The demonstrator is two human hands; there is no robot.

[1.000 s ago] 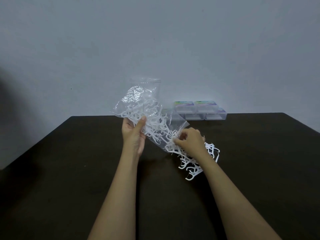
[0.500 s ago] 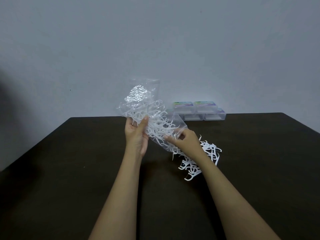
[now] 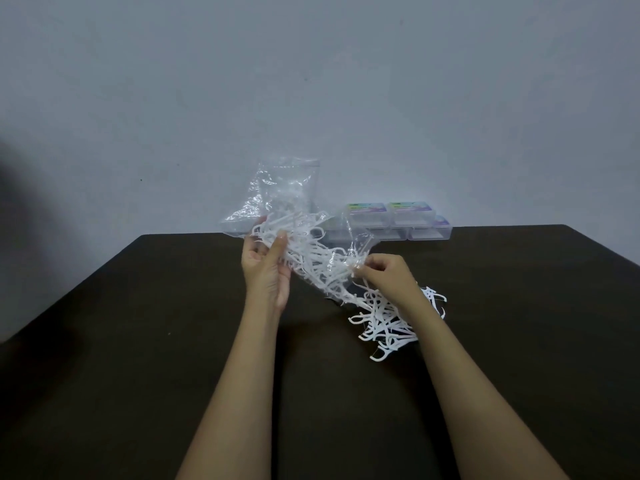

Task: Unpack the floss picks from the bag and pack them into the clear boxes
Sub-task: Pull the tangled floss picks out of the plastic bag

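Clear plastic bag [image 3: 287,209] tilted above table [image 3: 138,341]; left hand [image 3: 266,275] grip clenched on its side, right hand [image 3: 388,275] pinching its mouth. Floss picks [image 3: 384,323] spilling into a heap. Risk: tangled picks scatter off-pile; clear boxes [image 3: 398,220] well apart.

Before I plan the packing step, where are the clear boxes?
In the head view the clear boxes sit stacked at the table's far edge by the wall, right of centre, behind the bag.

Both forearms reaching forward, bare. Left hand [image 3: 268,271] is gripping with thumb raised, palm turned inward. Right hand [image 3: 388,275] is pinching, fingers curled, knuckles up.
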